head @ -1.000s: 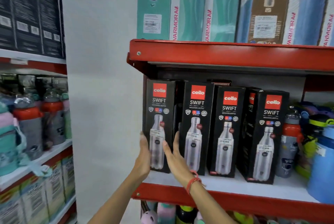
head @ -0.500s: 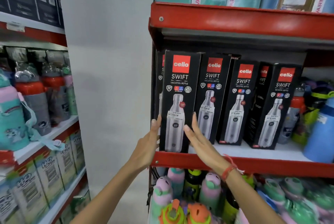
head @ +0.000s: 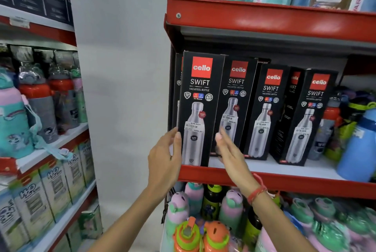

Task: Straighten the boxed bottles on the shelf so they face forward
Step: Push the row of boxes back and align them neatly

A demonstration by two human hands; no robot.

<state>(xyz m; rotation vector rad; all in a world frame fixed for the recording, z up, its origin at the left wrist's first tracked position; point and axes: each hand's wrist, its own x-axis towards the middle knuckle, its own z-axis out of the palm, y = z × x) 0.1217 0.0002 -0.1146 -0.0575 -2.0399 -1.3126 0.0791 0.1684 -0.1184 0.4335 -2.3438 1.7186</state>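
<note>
Two bare hands at a red metal shelf (head: 264,178) of black boxed bottles — left hand (head: 164,158) flat against the left edge of the frontmost box (head: 198,109), right hand (head: 230,152) open beside its right edge, fingertips apparently just off the cardboard. Box upright at the shelf lip, front panel facing out. To its right, three more boxes — second box (head: 236,101), third box (head: 266,113), fourth box (head: 309,121) — set further back, the fourth turned slightly. Red thread bracelet (head: 257,191) on the right wrist.
</note>
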